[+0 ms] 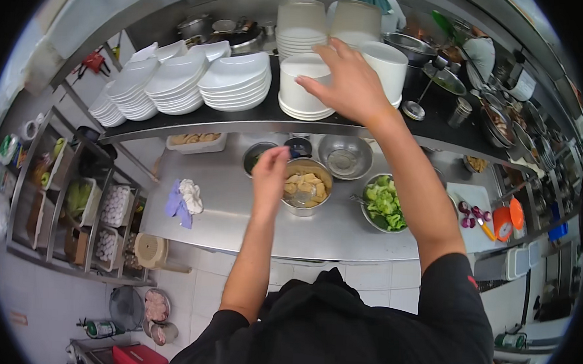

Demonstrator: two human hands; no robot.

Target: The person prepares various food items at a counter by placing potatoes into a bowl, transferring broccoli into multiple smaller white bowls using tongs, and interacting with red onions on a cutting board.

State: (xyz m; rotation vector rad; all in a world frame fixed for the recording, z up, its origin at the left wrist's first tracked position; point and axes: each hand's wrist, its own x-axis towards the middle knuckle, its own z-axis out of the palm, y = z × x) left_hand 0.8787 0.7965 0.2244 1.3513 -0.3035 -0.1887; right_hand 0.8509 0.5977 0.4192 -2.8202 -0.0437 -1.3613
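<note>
My right hand (348, 83) is raised over the black shelf, fingers spread, in front of upturned white tubs (304, 84); whether it touches them I cannot tell. Lower down, my left hand (270, 173) hangs over the steel counter, its fingers bent together and blurred, at the left rim of a metal pot (306, 211) that holds tan chunks (311, 185). Behind that pot are a small dark bowl (299, 146) and a wide steel bowl (344, 157). A steel bowl of green broccoli (385, 202) stands to the right, with a utensil at its left side.
Stacked white dishes (235, 80) line the shelf at left. Cloths (184, 201) lie on the counter's left part. At right, a white cutting board (471, 196) bears cut red onions and a knife (487, 229), beside an orange scale (503, 224). Two people work beyond the shelf.
</note>
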